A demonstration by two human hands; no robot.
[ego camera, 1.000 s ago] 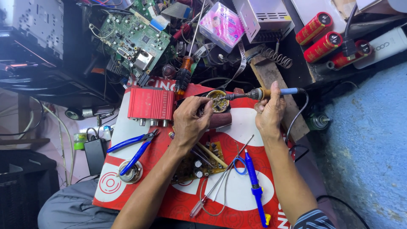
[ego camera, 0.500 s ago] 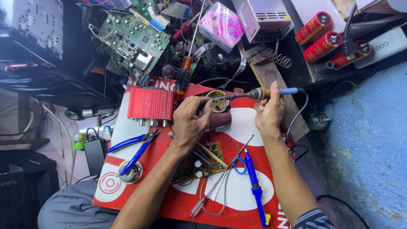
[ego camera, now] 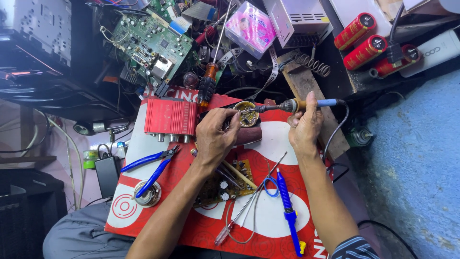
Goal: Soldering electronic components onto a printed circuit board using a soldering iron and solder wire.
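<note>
Cluttered bench surface carries a red and white mat (ego camera: 282, 216) as the work area. Right hand (ego camera: 304, 125) is closed around a soldering iron (ego camera: 297, 104), tip resting in a small round tin (ego camera: 247, 113) holding yellowish paste, near the mat's far edge. Left hand (ego camera: 215, 134) pinches the tin's near side, fingers together. Red metal box (ego camera: 171, 116) sits just left of it; a small circuit board (ego camera: 225, 184) lies under the left forearm. Blue cutters (ego camera: 151, 168) and blue desoldering pump (ego camera: 287, 211) occupy the mat; open room remains along its white right portion.
</note>
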